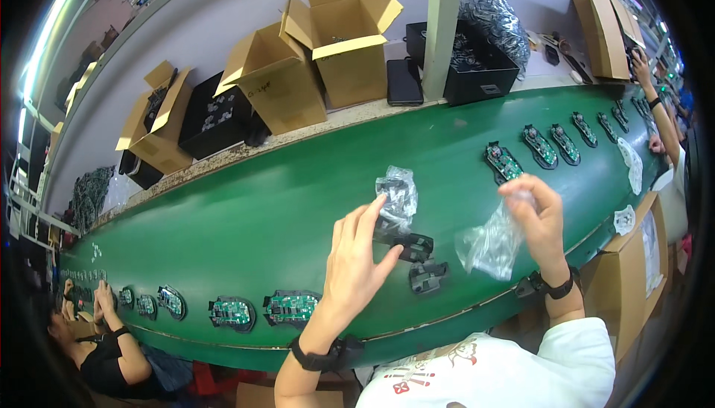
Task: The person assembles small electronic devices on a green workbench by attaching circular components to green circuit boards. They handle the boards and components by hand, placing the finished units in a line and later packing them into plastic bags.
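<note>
My right hand (542, 225) is closed on the top of a crumpled clear plastic bag (490, 245), which hangs over the near side of the green belt. My left hand (354, 259) has its fingers stretched and the thumb apart. Its fingertips are beside a second clear bag (399, 198) with something dark under or inside it. Close to the left thumb lies a black plastic part (414, 247); whether they touch I cannot tell. A smaller black plastic piece (428, 277) rests just nearer to me.
Green circuit boards in dark shells lie along the belt (246, 218), one (290, 307) beside my left forearm, another (503, 162) beyond my right hand. Open cartons (350, 73) and a black bin (484, 84) line the far ledge. Co-workers sit at left (112, 333) and right (670, 125).
</note>
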A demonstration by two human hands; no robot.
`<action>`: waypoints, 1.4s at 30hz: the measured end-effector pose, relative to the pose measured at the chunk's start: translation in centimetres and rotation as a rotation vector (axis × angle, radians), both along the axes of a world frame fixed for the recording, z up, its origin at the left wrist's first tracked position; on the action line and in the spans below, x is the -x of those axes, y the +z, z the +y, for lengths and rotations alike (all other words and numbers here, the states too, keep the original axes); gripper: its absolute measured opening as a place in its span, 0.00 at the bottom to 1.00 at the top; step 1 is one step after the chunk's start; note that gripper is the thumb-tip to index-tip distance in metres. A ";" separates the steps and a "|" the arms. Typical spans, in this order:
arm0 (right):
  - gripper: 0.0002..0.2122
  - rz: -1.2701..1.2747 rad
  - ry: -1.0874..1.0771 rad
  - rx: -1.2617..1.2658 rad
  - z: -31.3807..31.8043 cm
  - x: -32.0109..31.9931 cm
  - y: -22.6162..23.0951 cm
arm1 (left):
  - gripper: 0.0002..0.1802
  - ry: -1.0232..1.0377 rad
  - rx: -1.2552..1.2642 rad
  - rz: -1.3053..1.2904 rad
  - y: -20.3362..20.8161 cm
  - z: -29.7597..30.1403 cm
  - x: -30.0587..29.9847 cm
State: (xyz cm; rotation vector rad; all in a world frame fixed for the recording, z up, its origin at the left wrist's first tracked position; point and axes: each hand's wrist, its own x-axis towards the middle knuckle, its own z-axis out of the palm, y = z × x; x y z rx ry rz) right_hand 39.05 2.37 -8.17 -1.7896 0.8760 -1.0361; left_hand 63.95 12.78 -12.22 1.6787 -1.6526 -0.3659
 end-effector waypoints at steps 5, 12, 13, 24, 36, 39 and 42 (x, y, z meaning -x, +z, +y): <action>0.12 0.366 0.480 0.173 2.2 -1.7 -1.2 | 0.47 -0.061 -0.078 -0.174 -3.6 -1.4 1.0; 0.25 0.907 0.614 0.526 3.3 -2.8 -6.2 | 0.26 0.010 -0.128 -0.023 -4.1 -1.2 0.3; 0.25 0.916 0.597 0.490 2.8 -2.7 -6.1 | 0.24 0.038 -0.123 -0.004 -4.0 -0.9 -0.2; 0.24 0.618 0.376 0.236 2.7 -5.3 -1.6 | 0.17 0.003 -0.156 0.488 -0.6 1.3 -0.4; 0.30 0.736 0.285 0.200 2.0 -4.8 -1.6 | 0.14 -0.084 -0.106 0.755 -0.8 3.0 -0.9; 0.39 0.585 0.375 0.190 3.0 -6.1 -1.1 | 0.21 -0.144 -0.134 0.962 -1.6 3.3 -0.6; 0.39 0.539 0.300 0.504 3.7 -6.7 -2.8 | 0.24 -0.138 -0.147 1.134 -1.4 2.5 -0.3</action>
